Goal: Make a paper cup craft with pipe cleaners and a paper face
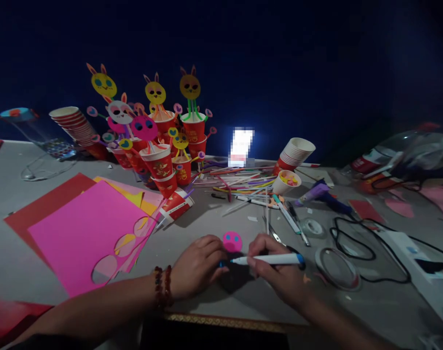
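My right hand grips a white marker with a blue end, its uncapped tip pointing left toward my other hand. Pinched in the fingers of my left hand is a small blue marker cap, close to the marker's tip but apart from it. A bead bracelet circles the left wrist. Just beyond both hands a round pink paper disc with two blue spots lies on the table; my left fingers are near its lower left edge.
Pink paper sheets with cut-out holes lie at left. Behind them stand red paper cups with rabbit-faced figures. Pipe cleaners, a cup stack and a lit screen are farther back. Tape rolls and a black cord lie right.
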The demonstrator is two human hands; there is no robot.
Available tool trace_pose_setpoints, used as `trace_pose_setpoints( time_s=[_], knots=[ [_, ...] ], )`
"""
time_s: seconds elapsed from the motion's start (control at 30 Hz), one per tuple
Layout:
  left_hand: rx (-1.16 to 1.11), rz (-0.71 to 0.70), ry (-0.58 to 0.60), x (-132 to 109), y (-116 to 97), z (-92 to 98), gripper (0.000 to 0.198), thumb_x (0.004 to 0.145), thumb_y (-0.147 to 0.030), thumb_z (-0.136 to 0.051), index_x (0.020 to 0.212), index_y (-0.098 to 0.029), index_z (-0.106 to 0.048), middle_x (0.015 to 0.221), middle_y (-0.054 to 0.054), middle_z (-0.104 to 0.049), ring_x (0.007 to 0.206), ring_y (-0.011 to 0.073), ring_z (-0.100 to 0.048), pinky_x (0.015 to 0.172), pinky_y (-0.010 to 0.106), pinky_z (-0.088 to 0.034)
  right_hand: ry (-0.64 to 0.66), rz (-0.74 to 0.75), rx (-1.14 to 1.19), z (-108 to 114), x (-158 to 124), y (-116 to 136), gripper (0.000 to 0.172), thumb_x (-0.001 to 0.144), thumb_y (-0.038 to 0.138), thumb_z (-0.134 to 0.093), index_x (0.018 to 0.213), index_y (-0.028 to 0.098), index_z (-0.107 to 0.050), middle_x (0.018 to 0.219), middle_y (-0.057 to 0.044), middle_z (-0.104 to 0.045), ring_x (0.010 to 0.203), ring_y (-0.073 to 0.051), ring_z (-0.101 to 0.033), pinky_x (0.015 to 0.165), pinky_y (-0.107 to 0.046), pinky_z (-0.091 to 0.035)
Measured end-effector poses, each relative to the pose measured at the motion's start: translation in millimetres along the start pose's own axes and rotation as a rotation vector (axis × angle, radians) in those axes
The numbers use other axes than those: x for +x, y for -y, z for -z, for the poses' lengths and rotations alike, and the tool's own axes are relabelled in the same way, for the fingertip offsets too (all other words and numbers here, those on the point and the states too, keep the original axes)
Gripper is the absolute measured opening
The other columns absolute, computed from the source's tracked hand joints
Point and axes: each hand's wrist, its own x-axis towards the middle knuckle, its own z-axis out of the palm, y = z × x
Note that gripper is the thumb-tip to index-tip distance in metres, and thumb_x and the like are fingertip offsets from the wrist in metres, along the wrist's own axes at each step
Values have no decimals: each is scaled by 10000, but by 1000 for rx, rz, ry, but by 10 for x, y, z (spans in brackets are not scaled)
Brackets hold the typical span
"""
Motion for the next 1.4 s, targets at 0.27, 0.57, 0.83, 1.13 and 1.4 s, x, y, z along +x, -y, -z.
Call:
trace_pose_setpoints(
  time_s=[0.27, 0.57, 0.83, 1.13, 1.4],
  knots=[
    [-12, -22, 12, -2, 5, -10, 149, 969, -291, -516, 1020, -166, -577, 987, 77, -653, 983, 228, -545, 890, 373, -463, 26, -15, -17, -188, -80, -26, 125, 847, 224, -587, 729, 201, -550, 667, 33, -509, 601, -126, -467, 568, -246, -357],
    [129, -91, 70, -85, 5, -98, 278, 993, -378, -438, 832, -176, -541, 764, 40, -611, 714, 181, -552, 671, 293, -408, 171, -49, -16, -325, -234, -95, 175, 900, 342, -574, 808, 193, -573, 714, 19, -557, 652, -131, -502, 592, -236, -367],
    [225, -138, -35, -29, -156, 25, 556, 985, -603, -246, 790, -182, -552, 650, 16, -627, 547, 153, -557, 535, 274, -312, 86, -111, -44, -113, -325, 79, 475, 940, 528, -455, 604, 194, -500, 544, 26, -492, 549, -126, -487, 560, -244, -365],
    [291, -116, -83, 176, -412, 254, 623, 1010, -542, -114, 665, -195, -499, 556, 10, -584, 471, 149, -517, 495, 288, -266, -105, -318, 110, -283, -445, -47, 607, 883, 721, -350, 578, 213, -478, 486, 34, -415, 437, -120, -418, 439, -238, -357],
    [173, 1, -54, 190, -368, 4, 664, 996, -570, -74, 660, -199, -509, 548, 19, -580, 469, 152, -529, 490, 270, -300, -140, -285, 192, -309, -380, -141, 637, 813, 823, -334, 643, 228, -486, 546, 28, -387, 451, -131, -381, 389, -240, -315]
  ],
)
